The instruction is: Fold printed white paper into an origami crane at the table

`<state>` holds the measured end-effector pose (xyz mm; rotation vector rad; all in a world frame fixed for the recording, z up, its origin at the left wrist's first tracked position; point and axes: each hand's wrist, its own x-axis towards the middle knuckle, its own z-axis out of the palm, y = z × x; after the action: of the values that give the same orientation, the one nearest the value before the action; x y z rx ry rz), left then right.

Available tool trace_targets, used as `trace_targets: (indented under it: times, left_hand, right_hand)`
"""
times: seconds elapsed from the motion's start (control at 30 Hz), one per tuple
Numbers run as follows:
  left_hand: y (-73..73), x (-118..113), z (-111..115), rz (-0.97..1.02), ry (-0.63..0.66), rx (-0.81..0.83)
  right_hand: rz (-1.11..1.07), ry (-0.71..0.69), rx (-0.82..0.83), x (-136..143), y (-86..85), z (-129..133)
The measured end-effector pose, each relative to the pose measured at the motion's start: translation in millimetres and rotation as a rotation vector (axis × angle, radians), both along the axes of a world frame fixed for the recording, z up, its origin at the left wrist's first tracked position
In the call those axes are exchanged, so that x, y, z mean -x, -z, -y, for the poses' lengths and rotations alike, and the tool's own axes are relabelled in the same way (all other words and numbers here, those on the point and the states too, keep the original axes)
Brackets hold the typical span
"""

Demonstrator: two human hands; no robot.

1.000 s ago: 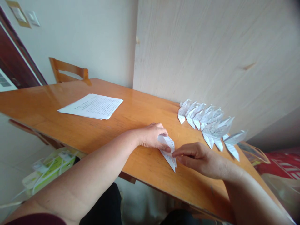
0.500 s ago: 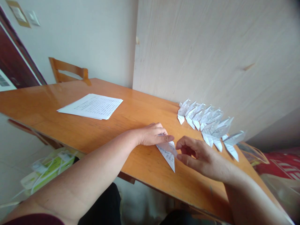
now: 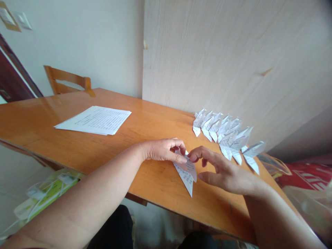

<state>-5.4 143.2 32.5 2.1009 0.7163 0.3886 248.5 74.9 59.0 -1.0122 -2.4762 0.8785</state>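
A small folded paper (image 3: 184, 174) with printed writing lies near the table's front edge, one point facing me. Its right side shows a raised flap. My left hand (image 3: 164, 150) pinches its upper part between thumb and bent fingers. From the right, my right hand (image 3: 224, 171) reaches in, index fingertip at the paper's top beside the left thumb. The right thumb stands apart from that finger, close to the flap's edge. Further back on the right stand several folded paper pieces (image 3: 230, 140) with upright, wing-like flaps.
A stack of printed sheets (image 3: 94, 119) lies at the left on the wooden table (image 3: 153, 122). Behind it stands a wooden chair (image 3: 68, 81). A pale board (image 3: 207, 55) rises along the back edge. Red packaging (image 3: 306, 176) sits beyond the right end.
The right index finger has moved up and left to the paper's top, and the flap now spreads more to the right. The left thumb has bent lower onto the paper.
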Motion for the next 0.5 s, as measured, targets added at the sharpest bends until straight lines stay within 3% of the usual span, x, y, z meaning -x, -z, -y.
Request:
trace_targets:
  times: [0.17, 0.5]
  left_hand:
    - [3.8, 1, -4, 0.002, 0.047, -0.014]
    - [2.1, -1, 0, 0.148, -0.054, -0.111]
  right_hand:
    - [0.005, -0.007, -0.091, -2, 3.6, -6]
    - [-0.106, 0.149, -0.138, 1, 15.9, -16]
